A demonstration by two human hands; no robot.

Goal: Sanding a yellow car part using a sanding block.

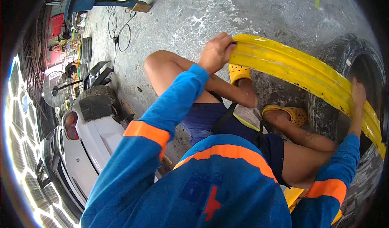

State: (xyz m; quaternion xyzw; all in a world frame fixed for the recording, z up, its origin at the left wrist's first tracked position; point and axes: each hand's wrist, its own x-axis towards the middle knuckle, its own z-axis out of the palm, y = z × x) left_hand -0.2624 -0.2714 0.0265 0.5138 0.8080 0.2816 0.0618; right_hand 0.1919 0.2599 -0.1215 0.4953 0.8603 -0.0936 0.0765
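Observation:
A long, curved yellow strip [289, 67] with lengthwise ridges and scuffed paint stretches from the middle to the right of the view. My left hand [218, 51] is closed round its left end, thumb over the edge, with a small dark bit showing by the thumb. Further right, my right hand [358, 93] grips the strip's edge towards its other end; some of those fingers are hidden. Behind and under the strip lies a dusty black tyre [332, 51], partly covered by it.
My yellow clogs [298, 116] rest on the stained concrete floor [182, 21]. At the left stands a white car [97, 136], with a loose tyre [86, 50] beyond it. A blue metal arm with a wooden block [141, 7] and a looped black cable [121, 45] are at the upper left.

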